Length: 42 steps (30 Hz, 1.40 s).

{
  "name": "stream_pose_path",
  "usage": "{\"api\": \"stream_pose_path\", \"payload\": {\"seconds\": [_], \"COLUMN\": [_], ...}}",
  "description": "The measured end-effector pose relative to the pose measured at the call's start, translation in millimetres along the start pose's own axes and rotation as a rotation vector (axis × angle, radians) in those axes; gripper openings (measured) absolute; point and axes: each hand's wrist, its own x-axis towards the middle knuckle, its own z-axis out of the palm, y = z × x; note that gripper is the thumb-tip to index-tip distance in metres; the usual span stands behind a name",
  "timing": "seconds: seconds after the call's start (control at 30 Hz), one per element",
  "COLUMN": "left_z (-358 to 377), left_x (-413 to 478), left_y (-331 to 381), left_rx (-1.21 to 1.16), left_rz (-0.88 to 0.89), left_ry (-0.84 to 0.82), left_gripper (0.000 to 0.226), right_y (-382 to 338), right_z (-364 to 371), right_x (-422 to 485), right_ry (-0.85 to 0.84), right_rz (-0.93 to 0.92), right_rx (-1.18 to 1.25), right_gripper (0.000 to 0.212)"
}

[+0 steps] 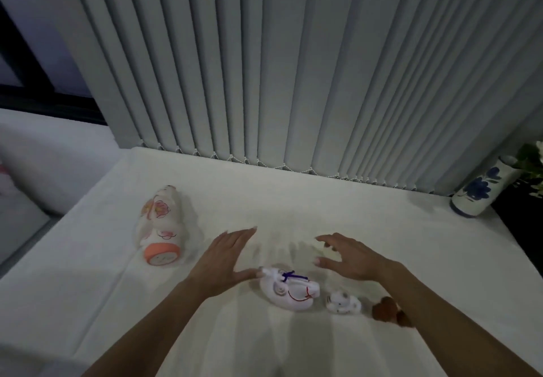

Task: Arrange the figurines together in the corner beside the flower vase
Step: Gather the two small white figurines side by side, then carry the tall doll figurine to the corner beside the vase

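A white figurine with a purple bow and red lines (289, 290) lies on the white surface (367, 229) between my hands. My left hand (224, 254) is open, flat above the surface, its thumb touching the figurine's left end. To the figurine's upper right hovers my right hand (348, 256), fingers spread and curled, holding nothing. A small white animal figurine (342, 303) sits just right of it, and a brown figurine (388, 312) lies partly under my right forearm. A tall white figurine with pink flowers and an orange base (160, 225) lies on its side at the left. The blue-flowered vase (477, 193) stands in the far right corner.
Grey vertical blinds (293, 68) hang along the back edge of the surface. Green leaves and white flowers (531, 159) rise from the vase at the right edge. A dark window frame (44, 91) and a white cushion (44, 165) lie to the left.
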Motion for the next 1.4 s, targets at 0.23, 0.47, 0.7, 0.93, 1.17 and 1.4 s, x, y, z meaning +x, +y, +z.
{"api": "stream_pose_path", "payload": {"seconds": [0.23, 0.47, 0.7, 0.93, 1.17, 1.4], "left_z": [-46.6, -75.5, -71.1, -63.9, -58.1, -57.4], "left_x": [-25.7, -42.5, -31.1, -20.2, -14.8, -14.6], "left_y": [-47.5, -94.4, -164.7, -178.1, -191.2, -186.5], "left_rx": [-0.030, -0.097, -0.476, -0.910, -1.091, -1.103], "left_rz": [-0.273, -0.487, -0.954, -1.022, -1.062, -0.998], "left_ry": [0.272, 0.446, 0.443, 0.308, 0.224, 0.230], "left_gripper": [0.075, 0.065, 0.071, 0.058, 0.064, 0.047], "right_y": [-62.2, -136.8, -212.9, -246.2, -247.4, -243.3], "right_z": [1.3, 22.9, 55.1, 82.8, 99.3, 94.6], "right_x": [57.2, 113.9, 182.0, 197.1, 206.8, 199.3], "right_ry": [-0.071, -0.143, -0.161, -0.227, -0.310, -0.274], "right_rz": [-0.106, -0.202, -0.185, -0.111, -0.026, -0.061], "right_rx": [-0.046, -0.043, 0.180, 0.456, 0.763, 0.756], "right_gripper": [0.072, 0.077, 0.069, 0.061, 0.051, 0.047]}}
